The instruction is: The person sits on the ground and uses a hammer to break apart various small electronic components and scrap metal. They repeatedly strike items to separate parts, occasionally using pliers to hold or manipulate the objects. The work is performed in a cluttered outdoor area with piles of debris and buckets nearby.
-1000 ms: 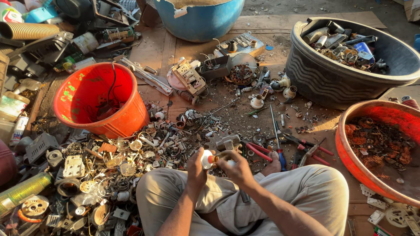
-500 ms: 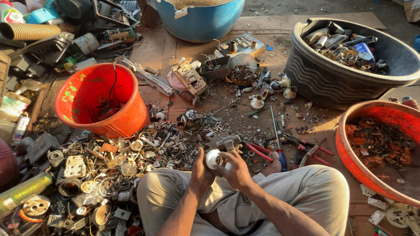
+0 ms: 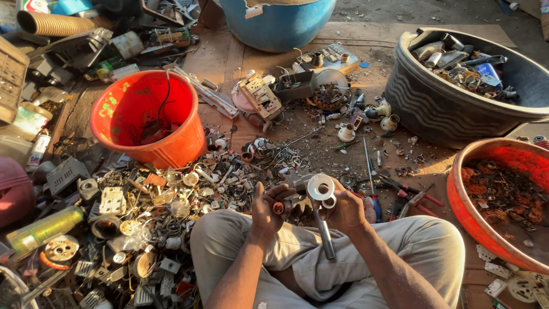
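Single head camera looks steeply down, close over lap and littered ground

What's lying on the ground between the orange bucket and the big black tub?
In the head view, between the orange bucket and the black tub lies scattered scrap: a pink-backed electrical part, a round coil piece and small white sockets.

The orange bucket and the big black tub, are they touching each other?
Apart. The head view shows the orange bucket at left and the black tub at right, with scrap-strewn ground between them.
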